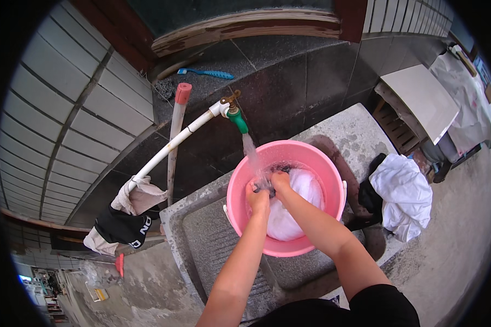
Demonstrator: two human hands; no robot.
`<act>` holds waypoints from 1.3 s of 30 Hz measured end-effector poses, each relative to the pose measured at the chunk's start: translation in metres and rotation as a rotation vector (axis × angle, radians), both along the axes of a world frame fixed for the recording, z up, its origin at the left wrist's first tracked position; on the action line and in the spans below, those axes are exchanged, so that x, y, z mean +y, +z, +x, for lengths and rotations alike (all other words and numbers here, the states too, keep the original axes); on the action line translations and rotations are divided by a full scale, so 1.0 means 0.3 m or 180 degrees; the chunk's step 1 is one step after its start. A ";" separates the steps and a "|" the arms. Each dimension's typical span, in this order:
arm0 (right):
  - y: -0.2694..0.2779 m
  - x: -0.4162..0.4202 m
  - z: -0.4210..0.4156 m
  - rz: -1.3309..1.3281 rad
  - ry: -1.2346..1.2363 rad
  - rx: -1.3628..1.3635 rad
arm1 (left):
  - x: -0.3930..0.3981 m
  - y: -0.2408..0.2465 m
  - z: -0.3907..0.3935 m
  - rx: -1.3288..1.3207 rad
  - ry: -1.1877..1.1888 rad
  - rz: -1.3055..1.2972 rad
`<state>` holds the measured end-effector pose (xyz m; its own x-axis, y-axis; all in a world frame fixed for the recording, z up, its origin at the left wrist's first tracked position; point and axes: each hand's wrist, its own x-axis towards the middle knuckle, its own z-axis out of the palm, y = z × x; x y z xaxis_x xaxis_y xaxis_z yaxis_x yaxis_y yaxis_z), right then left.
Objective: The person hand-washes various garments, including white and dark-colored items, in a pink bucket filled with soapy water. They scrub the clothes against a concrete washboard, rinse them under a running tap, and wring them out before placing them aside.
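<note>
A pink plastic bucket (286, 249) stands on a stone wash sink (212, 229). Both hands reach inside it, close together under water running from a green-nozzled tap (237, 120). My left hand (257, 196) grips a small dark cloth item (266, 189). My right hand (280, 180) is beside it with fingers curled at the dark cloth; whether it pinches the same piece is hidden. White cloth (288, 220) lies in the water beneath and to the right of the hands. More dark fabric shows behind the right hand.
White and black garments (401, 192) are heaped on the sink's right edge. A white pipe (176, 141) with cloths (125, 222) hanging on it runs left from the tap. A blue toothbrush (206, 73) lies on the ledge. A white-topped wooden stand (419, 100) is at right.
</note>
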<state>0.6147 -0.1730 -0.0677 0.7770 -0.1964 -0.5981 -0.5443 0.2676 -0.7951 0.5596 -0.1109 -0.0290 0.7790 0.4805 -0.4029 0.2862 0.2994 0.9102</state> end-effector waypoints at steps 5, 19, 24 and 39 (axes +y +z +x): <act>0.074 -0.018 -0.014 0.0056 -0.0108 -0.0108 | -0.040 0.055 -0.007 0.0231 -0.0573 0.0498; 0.040 0.066 -0.091 0.1143 0.0507 0.0193 | 0.130 0.346 -0.289 -0.0568 -0.0276 -0.1783; 0.155 0.032 -0.099 0.2611 0.1571 0.0934 | 0.236 0.453 -0.371 -0.0635 -0.0220 -0.3494; 0.683 -0.217 -0.054 0.0707 0.1720 -0.1729 | 0.229 0.393 -0.480 -0.0216 -0.0171 -0.1159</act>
